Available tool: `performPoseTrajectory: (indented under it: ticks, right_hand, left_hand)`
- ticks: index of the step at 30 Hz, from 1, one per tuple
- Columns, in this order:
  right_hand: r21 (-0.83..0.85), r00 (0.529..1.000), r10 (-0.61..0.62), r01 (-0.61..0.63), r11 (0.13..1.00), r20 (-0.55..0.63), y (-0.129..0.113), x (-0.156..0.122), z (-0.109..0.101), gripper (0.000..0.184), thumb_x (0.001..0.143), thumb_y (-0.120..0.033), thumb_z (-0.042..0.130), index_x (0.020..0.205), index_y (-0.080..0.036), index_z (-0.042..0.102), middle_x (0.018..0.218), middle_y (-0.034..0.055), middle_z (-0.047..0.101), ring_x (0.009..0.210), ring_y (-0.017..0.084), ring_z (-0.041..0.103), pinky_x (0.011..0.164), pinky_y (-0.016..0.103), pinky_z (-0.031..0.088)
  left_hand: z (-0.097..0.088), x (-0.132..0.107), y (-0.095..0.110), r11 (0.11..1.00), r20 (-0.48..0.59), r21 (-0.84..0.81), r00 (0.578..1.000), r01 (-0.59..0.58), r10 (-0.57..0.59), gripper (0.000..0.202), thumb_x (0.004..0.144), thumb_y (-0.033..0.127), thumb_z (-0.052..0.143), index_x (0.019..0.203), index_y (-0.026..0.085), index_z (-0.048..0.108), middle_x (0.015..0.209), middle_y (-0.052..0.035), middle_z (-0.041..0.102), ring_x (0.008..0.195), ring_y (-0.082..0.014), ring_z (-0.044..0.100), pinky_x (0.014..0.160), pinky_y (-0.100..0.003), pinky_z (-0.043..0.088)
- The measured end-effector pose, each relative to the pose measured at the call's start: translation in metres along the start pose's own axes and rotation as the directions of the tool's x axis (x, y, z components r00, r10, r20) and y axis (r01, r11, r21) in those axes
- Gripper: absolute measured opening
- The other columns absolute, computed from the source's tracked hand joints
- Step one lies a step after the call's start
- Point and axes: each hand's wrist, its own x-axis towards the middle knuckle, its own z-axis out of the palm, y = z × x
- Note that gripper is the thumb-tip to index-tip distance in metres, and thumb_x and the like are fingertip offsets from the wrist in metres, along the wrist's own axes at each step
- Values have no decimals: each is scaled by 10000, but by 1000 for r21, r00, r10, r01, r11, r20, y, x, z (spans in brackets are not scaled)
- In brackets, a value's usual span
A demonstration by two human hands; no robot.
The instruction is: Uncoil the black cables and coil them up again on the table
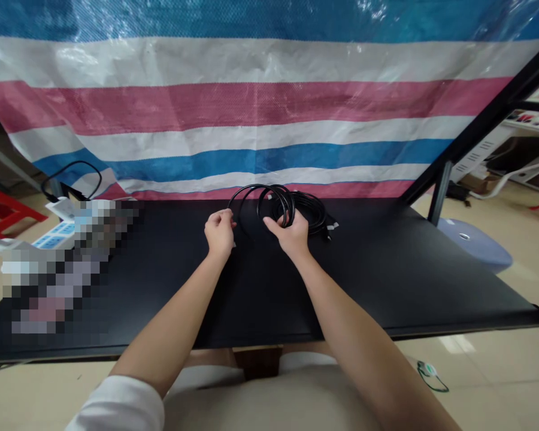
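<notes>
A coil of black cable (276, 194) is held above the black table, its loops gathered in my right hand (293, 232), with the thumb laid across them. My left hand (221, 230) pinches a length of the same cable that arcs over from the coil. A small pale bit shows just below the left fingers; whether it is the cable's end I cannot tell. Behind the right hand, more coiled black cable (313, 211) rests on the table, with its connector ends (331, 227) poking out to the right.
A white power strip (56, 235) with blue sockets lies along the table's left side, beside a blurred-out patch. A striped plastic sheet (256, 108) hangs behind the black table (363, 275). Black frame posts (440, 191) rise at the right. A bluish stool (474, 242) stands beyond the right edge.
</notes>
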Motion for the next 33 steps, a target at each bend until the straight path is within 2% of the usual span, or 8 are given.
performPoseTrajectory:
  ticks: [4,9,12,16,20,23,29,33]
  right_hand:
    - [51,998,18,-14,999,-64,-1,4,-3,396,680,-565,614,550,-240,431,448,-63,425,452,112,433,506,270,407]
    - [121,997,56,-63,991,61,2,4,-3,455,696,-617,577,495,-241,416,407,-49,421,413,111,428,469,262,391]
    - [107,993,71,-81,991,99,3,2,0,462,675,-637,577,499,-240,420,416,-44,436,421,112,432,473,262,389]
    - [31,995,57,-60,998,82,1,-1,4,440,636,-615,611,514,-232,431,461,-44,461,468,114,443,515,268,402]
    - [-30,996,40,-38,999,78,0,-5,8,408,635,-583,617,523,-227,455,487,-44,475,510,122,462,552,276,413]
    - [-86,990,54,-43,995,132,1,-7,10,376,634,-545,637,516,-227,478,481,-35,502,508,138,494,556,286,422]
    - [-200,989,23,7,980,147,3,-6,8,315,653,-496,637,545,-238,493,511,-14,557,534,171,553,575,304,437]
    - [-258,995,-11,37,965,103,11,-6,9,246,644,-441,659,696,-235,537,604,2,613,595,196,597,616,323,466]
  left_hand:
    - [-5,3,5,992,151,-84,985,96,-83,142,633,257,485,508,199,452,820,-63,647,872,-198,621,726,-307,522]
    - [-10,-1,11,956,395,-147,901,253,-178,226,627,291,541,537,199,355,983,-84,677,936,-239,648,706,-332,533]
    - [-8,-4,10,940,373,-209,910,271,-179,326,582,308,666,674,216,367,844,-29,677,686,-180,658,577,-288,504]
    - [-8,-2,5,971,415,-145,902,190,-115,391,545,341,763,710,216,431,540,48,566,421,-92,485,441,-215,369]
    - [-14,2,3,994,445,-112,893,-19,67,402,566,408,780,535,199,439,393,88,361,376,-53,346,441,-225,349]
    - [-18,6,4,985,393,-90,904,-146,170,406,566,418,792,524,195,455,413,84,385,394,-55,379,459,-222,372]
    - [-18,13,-2,999,440,7,897,-49,41,462,804,559,547,526,205,448,385,88,290,326,-73,376,464,-245,452]
    - [-15,15,-12,997,388,74,922,-35,3,361,881,489,445,661,208,496,435,78,331,327,-104,387,413,-262,424]
